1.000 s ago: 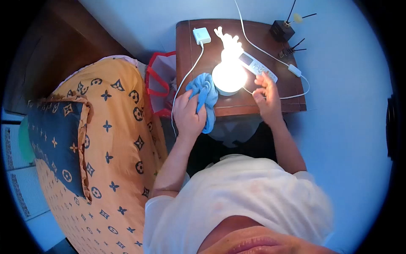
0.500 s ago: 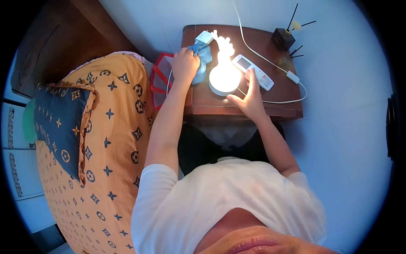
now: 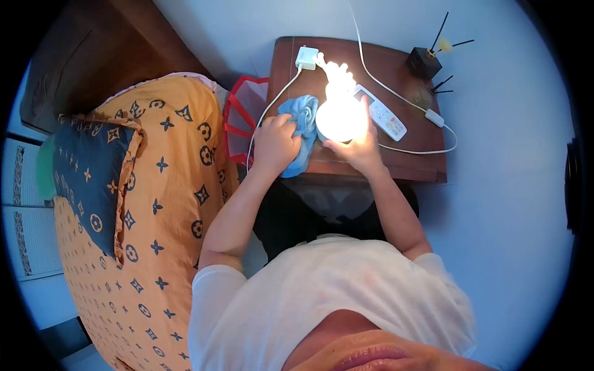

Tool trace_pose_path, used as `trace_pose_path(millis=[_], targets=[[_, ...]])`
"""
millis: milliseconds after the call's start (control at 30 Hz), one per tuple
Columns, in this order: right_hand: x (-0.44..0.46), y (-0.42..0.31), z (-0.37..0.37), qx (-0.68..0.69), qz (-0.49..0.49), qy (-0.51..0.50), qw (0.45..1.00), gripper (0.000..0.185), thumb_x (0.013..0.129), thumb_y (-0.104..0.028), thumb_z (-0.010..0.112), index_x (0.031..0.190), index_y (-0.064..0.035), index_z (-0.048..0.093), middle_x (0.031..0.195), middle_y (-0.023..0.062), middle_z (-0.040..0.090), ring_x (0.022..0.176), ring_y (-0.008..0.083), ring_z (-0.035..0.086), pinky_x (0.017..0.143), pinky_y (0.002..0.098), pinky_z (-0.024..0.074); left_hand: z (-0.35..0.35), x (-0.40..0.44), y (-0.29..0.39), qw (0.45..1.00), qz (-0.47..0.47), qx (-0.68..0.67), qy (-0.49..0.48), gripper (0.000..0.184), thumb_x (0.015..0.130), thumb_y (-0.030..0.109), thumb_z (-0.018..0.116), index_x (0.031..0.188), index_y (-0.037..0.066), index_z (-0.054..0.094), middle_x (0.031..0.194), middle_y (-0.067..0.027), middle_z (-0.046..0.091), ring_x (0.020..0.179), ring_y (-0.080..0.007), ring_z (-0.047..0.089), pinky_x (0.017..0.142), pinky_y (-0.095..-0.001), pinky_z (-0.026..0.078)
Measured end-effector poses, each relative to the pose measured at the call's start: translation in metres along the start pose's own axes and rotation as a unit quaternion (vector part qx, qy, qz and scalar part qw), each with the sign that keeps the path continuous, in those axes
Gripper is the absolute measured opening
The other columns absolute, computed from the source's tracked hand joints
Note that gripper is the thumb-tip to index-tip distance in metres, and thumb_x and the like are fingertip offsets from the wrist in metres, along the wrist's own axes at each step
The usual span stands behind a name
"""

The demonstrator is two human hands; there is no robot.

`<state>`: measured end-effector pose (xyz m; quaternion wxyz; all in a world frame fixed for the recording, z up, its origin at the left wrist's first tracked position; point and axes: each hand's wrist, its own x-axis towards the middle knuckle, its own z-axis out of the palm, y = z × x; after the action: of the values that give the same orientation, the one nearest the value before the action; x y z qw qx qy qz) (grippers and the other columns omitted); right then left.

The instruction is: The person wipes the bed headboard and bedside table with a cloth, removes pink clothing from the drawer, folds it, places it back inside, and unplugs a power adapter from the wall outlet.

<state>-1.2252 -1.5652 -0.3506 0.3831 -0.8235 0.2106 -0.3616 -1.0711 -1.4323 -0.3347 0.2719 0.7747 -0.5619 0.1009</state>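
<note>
A glowing white table lamp [image 3: 339, 117] with a round base and a knobbly upper part stands on the brown bedside table [image 3: 427, 167]. My right hand [image 3: 364, 148] cups its right and near side, thumb at the front of the base, fingers up along the side; glare hides part of the contact. To the lamp's left, my left hand [image 3: 275, 143] is closed on a crumpled blue cloth [image 3: 303, 117] lying on the tabletop near its left front edge. Behind the cloth rests a white charger plug [image 3: 307, 58] with its cable. A white remote control [image 3: 385, 117] lies right of the lamp.
A white cord with an inline switch [image 3: 434, 117] crosses the table's right side. At the back right is a dark reed diffuser [image 3: 424, 64] with sticks. Left of the table are a red-trimmed bag [image 3: 238, 123] and a bed with orange patterned bedding [image 3: 167, 185].
My left hand has drawn the blue cloth back toward me, away from the charger plug. My right hand has closed in from beside the lamp onto its base.
</note>
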Motion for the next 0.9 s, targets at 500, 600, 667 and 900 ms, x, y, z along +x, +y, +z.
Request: trace_pose_path(millis=[500,600,667,900], targets=[[-0.008,0.009,-0.038,0.04,0.054,0.078,0.995,0.071,0.058,-0.015,0.08,0.115,0.0021,0.041,0.108,0.0138,0.05,0.099,0.0238,0.05,0.087,0.0349,0.0416,0.063,0.13,-0.019,0.988,-0.117,0.088,-0.046,0.025,0.074,0.022,0.051,0.086,0.006,0.065,0.096,-0.0096,0.06,0.089,-0.0314,0.058,0.07,-0.0485,0.047],[-0.005,0.021,-0.036,0.0,0.031,0.079,0.996,0.072,0.058,-0.015,0.08,0.116,0.0018,0.041,0.108,0.0136,0.05,0.1,0.0239,0.05,0.087,0.0349,0.0414,0.069,0.148,-0.021,0.985,-0.132,0.093,-0.06,0.025,0.077,0.021,0.049,0.086,0.006,0.067,0.099,-0.0102,0.06,0.093,-0.0301,0.055,0.074,-0.0487,0.044],[-0.003,0.028,-0.035,0.001,0.026,0.055,0.998,0.089,0.056,-0.016,0.08,0.125,0.0037,0.028,0.119,0.0163,0.042,0.11,0.0257,0.044,0.094,0.0354,0.0365,0.075,0.158,-0.023,0.986,-0.121,0.107,-0.044,0.025,0.075,0.023,0.05,0.086,0.006,0.065,0.096,-0.0101,0.061,0.089,-0.0306,0.058,0.071,-0.052,0.046],[-0.005,0.033,-0.033,0.038,0.036,0.038,0.998,0.106,0.055,-0.017,0.081,0.135,0.0059,0.015,0.13,0.019,0.034,0.12,0.0273,0.037,0.1,0.0361,0.0311,0.066,0.12,-0.005,0.992,-0.054,0.091,-0.069,0.023,0.076,0.022,0.051,0.085,0.007,0.065,0.096,-0.01,0.06,0.089,-0.0281,0.056,0.073,-0.0462,0.046]])
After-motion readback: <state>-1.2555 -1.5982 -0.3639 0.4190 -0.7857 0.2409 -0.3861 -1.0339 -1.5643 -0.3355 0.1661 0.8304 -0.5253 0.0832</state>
